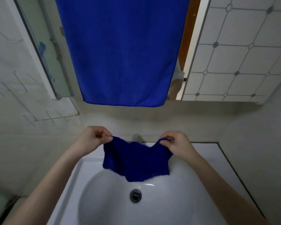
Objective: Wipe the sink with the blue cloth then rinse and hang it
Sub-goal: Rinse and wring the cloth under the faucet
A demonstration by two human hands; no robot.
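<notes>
Take the sink point(94, 192) as your landmark: a broad white basin filling the lower half of the view, its wall bright and bare. Straight above its back edge hangs a large blue towel point(123, 51), draped flat against the mirror point(58, 65) and well apart from your hands. Over the sink's rear half, clear of the bowl, you hold the blue cloth point(135, 161), stretched between both hands with its long axis running left to right, parallel to the sink's back rim. Its lower edge droops toward the drain point(135, 195) without touching it.

Your left hand point(92, 138) pinches the cloth's upper left corner, fingers curled tight on the hem. Your right hand point(177, 143) does the same at the upper right corner (the hem loops over a fingertip there). Both sit at about the same height above the sink's rear rim, so neither is really nearer.

What matters next is that the cloth lies below and between your fingers, spread wide. No water is visibly running; the tap point(136, 138) peeks out just behind the cloth's top edge. Whether wiping is done you cannot tell from here.
</notes>
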